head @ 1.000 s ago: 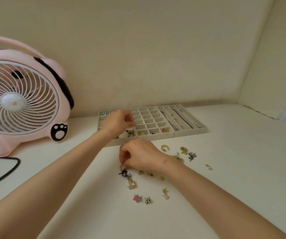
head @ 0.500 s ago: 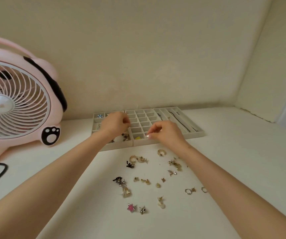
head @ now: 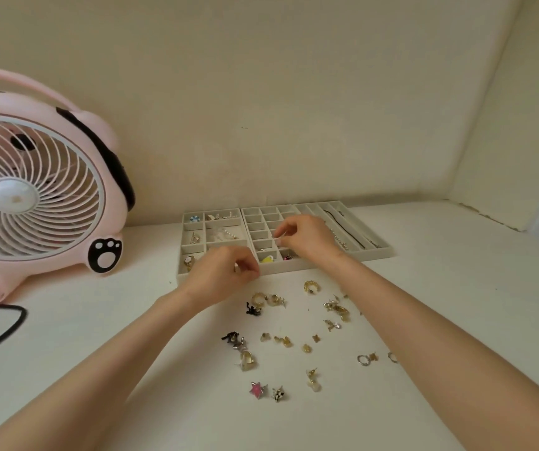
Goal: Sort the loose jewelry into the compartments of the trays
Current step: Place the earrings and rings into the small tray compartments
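- Since a moment ago, the left hand [head: 222, 271] has come back toward 6 o'clock. It was over the middle of the left tray [head: 193, 226] and is now at its near edge.
- The right hand [head: 308, 239] has gone a little toward 12 o'clock, farther over the right tray [head: 388, 252].
- The left hand's fingers are curled in with the tips together. I cannot tell if they hold anything.
- The right hand's thumb and finger tips meet above the small square boxes. I cannot tell if a tiny piece is between them.
- The two trays sit side by side, touching, at 12 o'clock on the desk [head: 456, 304], near the wall.
- The left tray has a few big boxes with some pieces inside.
- The right tray has many small squares, and long slots on its 3 o'clock side with chains [head: 356, 236] in them.
- A yellow piece [head: 268, 258] lies in a square of the near row.
- The loose jewelry lies on the desk at 6 o'clock from the trays, between the two arms.
- In that pile, a gold ring [head: 312, 286] is at 12 o'clock, near the right tray.
- A pink star [head: 257, 389] and a checkered star [head: 278, 393] lie side by side at 6 o'clock.
- A silver ring [head: 363, 360] is at 4 o'clock.
- A pink fan [head: 33, 196] stands at 9 o'clock from the trays, with a black cord [head: 7, 333] at its 6 o'clock.
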Demonstrator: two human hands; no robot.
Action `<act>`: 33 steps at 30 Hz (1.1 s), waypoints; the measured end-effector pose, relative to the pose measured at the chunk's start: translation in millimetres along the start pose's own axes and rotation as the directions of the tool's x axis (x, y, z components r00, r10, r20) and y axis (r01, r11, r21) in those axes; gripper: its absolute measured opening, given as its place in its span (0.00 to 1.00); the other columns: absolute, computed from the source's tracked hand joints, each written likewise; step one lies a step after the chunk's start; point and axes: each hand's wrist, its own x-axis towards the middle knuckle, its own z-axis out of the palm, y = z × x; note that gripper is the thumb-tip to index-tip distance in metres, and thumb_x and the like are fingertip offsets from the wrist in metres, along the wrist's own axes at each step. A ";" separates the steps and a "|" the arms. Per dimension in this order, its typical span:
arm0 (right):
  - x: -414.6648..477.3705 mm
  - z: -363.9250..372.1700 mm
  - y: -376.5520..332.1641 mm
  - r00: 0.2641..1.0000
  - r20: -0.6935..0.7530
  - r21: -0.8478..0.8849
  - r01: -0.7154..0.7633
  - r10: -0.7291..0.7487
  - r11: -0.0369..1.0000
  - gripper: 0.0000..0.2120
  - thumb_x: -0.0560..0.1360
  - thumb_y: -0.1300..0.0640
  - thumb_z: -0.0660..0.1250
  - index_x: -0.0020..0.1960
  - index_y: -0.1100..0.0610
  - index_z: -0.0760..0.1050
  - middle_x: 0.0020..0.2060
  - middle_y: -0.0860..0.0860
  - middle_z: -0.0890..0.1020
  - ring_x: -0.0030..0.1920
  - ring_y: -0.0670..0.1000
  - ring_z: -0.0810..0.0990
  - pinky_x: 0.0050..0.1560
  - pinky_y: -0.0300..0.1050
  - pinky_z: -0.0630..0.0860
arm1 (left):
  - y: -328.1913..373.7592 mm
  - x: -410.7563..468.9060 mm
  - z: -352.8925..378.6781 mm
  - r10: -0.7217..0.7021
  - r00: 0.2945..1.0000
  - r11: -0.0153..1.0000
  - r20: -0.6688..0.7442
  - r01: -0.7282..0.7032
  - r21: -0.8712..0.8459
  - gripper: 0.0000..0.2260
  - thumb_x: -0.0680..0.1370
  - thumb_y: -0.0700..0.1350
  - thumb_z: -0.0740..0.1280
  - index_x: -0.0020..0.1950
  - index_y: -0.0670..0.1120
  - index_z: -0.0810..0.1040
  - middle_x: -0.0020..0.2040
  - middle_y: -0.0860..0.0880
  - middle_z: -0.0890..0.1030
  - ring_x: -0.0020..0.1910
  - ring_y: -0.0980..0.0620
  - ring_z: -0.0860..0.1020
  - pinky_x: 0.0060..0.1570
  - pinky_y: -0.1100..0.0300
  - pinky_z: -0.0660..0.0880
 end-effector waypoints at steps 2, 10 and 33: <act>-11.0 -12.2 5.3 0.999 0.037 -0.007 0.010 -0.009 1.000 0.06 0.71 0.59 0.71 0.41 0.48 0.80 0.34 0.41 0.76 0.37 0.42 0.74 0.42 0.42 0.71 | 2.7 -1.2 0.7 0.034 0.993 0.999 0.114 -0.036 0.016 0.04 0.73 0.45 0.71 0.42 0.53 0.79 0.37 0.60 0.76 0.35 0.60 0.71 0.38 0.63 0.69; -55.7 -36.0 25.8 0.974 0.226 -0.217 0.023 0.027 0.976 0.08 0.69 0.50 0.74 0.47 0.46 0.83 0.42 0.42 0.81 0.44 0.43 0.78 0.44 0.40 0.73 | -3.2 -3.5 4.9 0.084 0.963 0.991 0.255 -0.109 0.083 0.06 0.72 0.48 0.72 0.47 0.55 0.79 0.44 0.58 0.75 0.45 0.54 0.71 0.47 0.56 0.73; -64.4 -31.0 42.1 1.000 0.015 0.177 -0.018 0.015 0.984 0.04 0.71 0.62 0.72 0.43 0.54 0.83 0.39 0.54 0.81 0.37 0.44 0.73 0.41 0.36 0.71 | 12.7 59.4 2.1 -0.006 1.000 1.000 -0.019 0.006 -0.026 0.02 0.74 0.44 0.70 0.43 0.47 0.78 0.40 0.53 0.80 0.40 0.50 0.78 0.42 0.55 0.74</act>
